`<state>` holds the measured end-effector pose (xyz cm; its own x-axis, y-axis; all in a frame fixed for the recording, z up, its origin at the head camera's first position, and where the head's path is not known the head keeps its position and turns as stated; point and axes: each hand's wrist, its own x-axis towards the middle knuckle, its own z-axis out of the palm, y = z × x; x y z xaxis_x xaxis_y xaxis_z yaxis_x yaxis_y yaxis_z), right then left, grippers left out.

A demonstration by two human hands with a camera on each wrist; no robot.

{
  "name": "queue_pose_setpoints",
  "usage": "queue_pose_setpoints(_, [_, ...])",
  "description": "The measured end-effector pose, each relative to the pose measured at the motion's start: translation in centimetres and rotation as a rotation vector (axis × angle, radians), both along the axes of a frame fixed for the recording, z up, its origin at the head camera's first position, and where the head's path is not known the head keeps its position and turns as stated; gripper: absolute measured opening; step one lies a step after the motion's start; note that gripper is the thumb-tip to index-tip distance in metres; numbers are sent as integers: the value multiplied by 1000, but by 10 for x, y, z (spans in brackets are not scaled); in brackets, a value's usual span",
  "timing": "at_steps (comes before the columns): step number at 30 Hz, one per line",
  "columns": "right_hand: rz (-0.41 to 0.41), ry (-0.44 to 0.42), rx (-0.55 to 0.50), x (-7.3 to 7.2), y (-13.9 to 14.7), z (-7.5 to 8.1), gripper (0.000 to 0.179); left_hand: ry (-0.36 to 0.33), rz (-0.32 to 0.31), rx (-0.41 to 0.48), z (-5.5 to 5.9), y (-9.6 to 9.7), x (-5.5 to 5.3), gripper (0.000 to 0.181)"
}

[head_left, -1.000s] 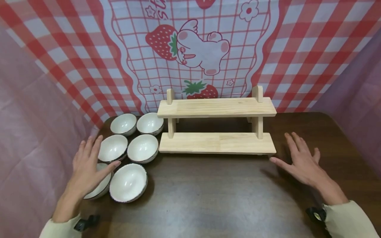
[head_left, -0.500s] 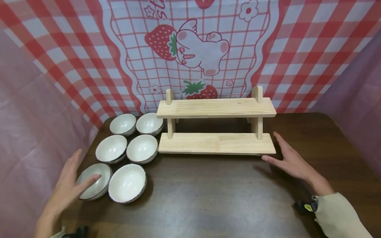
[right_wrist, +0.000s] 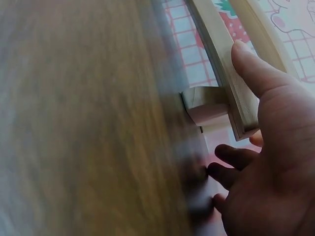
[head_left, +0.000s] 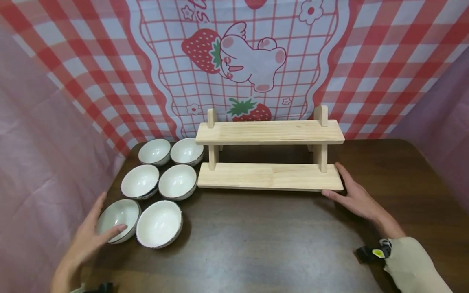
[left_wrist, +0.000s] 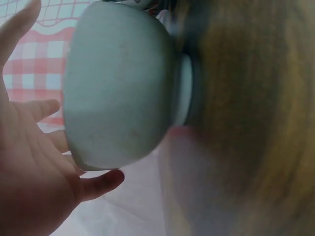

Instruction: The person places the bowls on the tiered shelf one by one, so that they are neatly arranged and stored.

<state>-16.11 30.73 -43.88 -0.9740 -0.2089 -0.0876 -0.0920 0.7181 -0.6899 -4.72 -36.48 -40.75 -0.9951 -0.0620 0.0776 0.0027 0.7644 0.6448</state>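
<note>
In the head view my left hand [head_left: 86, 234] is at the near-left bowl [head_left: 119, 221], thumb overlapping its inside and fingers along its left side. The left wrist view shows that bowl's pale outer wall [left_wrist: 120, 88] with the fingers spread by its rim. My right hand [head_left: 360, 203] holds the right end of a two-tier wooden display shelf [head_left: 269, 176], thumb at the lower board's front edge and index finger at its back corner. Close up in the right wrist view, the thumb [right_wrist: 258, 69] lies against the board [right_wrist: 241, 101]; other fingers curl beside its end.
Beside the left hand's bowl stands another white bowl [head_left: 159, 224]. Several more bowls [head_left: 140, 182] stand behind in two columns, close to the shelf's left end. A checked strawberry cloth [head_left: 253, 53] hangs behind the brown table [head_left: 253, 240]; pink cloth [head_left: 40, 142] hangs at the left.
My left hand has moved down and left from above the bowls to the near-left bowl's side. My right hand has come in left to the shelf's end. The bowls keep their places.
</note>
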Motion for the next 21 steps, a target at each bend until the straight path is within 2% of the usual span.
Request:
queue_pose_setpoints(6, [-6,6,-52,-2,1,-6,103,70,-15,6,-11,0,1,108])
queue_pose_setpoints(11, [-3,13,-91,-4,2,-11,102,67,-11,-13,-16,0,4,116])
queue_pose_setpoints(15, [9,19,-125,-6,3,-13,103,96,-42,2,-21,-2,5,124])
queue_pose_setpoints(18, [15,22,-138,-7,3,-14,104,118,-53,-5,-24,-4,5,126])
queue_pose_setpoints(21, [18,20,-142,-8,3,-15,104,109,-46,-15,-26,-5,5,124])
